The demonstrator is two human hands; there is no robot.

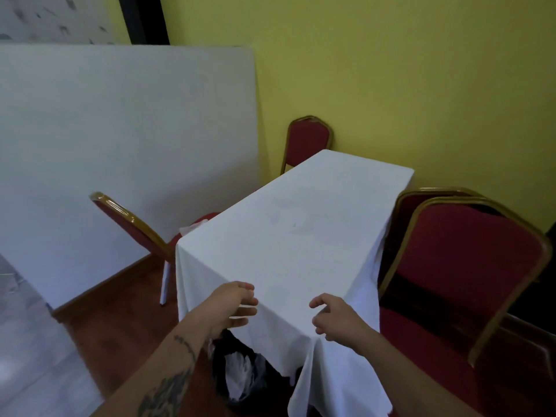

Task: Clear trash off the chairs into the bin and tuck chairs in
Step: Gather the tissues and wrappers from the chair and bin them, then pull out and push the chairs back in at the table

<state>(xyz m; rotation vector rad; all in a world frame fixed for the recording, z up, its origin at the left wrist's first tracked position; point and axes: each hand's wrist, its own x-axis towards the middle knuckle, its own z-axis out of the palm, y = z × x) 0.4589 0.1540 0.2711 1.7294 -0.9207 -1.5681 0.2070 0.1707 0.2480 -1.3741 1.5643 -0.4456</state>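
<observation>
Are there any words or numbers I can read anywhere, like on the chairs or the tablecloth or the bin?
None can be read. The white tablecloth, the red chairs and the yellow wall are plain. The dark marks on the panel at top left are blurry shapes, not letters. The tattoo shows no letters.

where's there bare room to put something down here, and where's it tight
The whole tablecloth top is bare, from the hands up to the far chair. The wood floor between the left chair and the white panel is open too. It is tight on the right, where stacked chairs crowd the table, and below, around the bin.
</observation>
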